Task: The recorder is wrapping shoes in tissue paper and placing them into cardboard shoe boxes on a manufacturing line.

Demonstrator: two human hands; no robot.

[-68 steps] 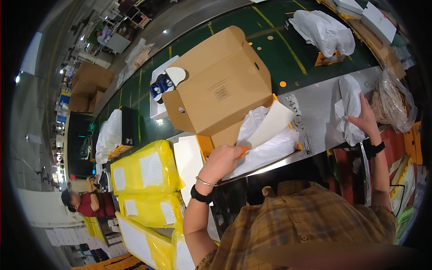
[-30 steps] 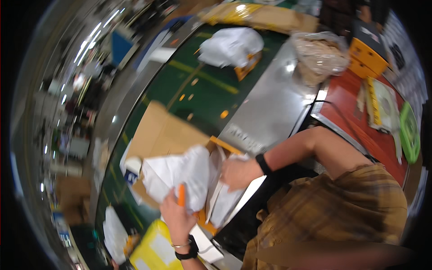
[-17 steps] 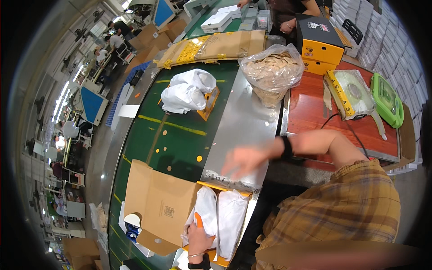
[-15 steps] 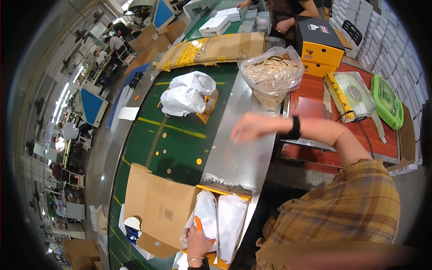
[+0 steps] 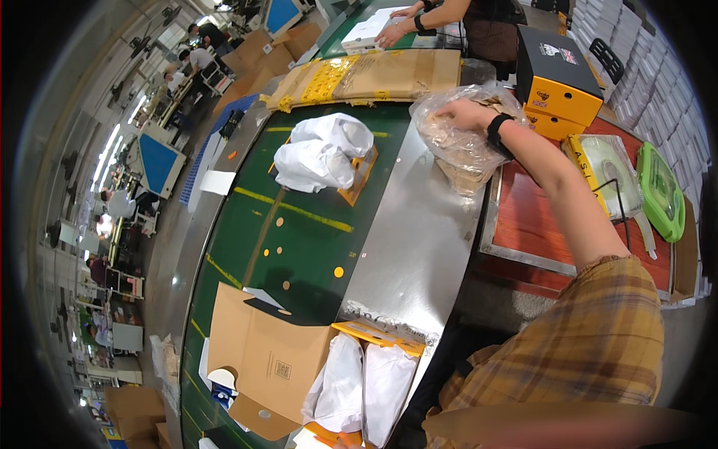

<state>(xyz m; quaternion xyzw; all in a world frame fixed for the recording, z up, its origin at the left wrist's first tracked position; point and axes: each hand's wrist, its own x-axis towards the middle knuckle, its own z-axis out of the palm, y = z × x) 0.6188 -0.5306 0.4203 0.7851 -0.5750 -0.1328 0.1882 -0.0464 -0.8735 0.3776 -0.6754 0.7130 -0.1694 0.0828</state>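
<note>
In the head view, reaches between one and two o'clock with the right hand. Sets its fingers at the mouth of a clear plastic bag filled with brown pieces. Cannot tell whether those fingers grasp anything or lie loose. Finds most of the bag toward six o'clock from them, touching, at the edge of the metal surface and just beside the red surface.

Shows only a sliver of the left hand at six o'clock, cut off by the lower edge; cannot tell whether clenched or released. Has an open box just beyond it, with a brown lid spread toward ten o'clock from the box. Holds two white-wrapped bundles inside: one toward twelve o'clock from the left hand, another toward one. Leaves both well apart from the right fingers, between six and seven o'clock from them. Shows a white-wrapped heap at eleven o'clock on the green belt.
</note>
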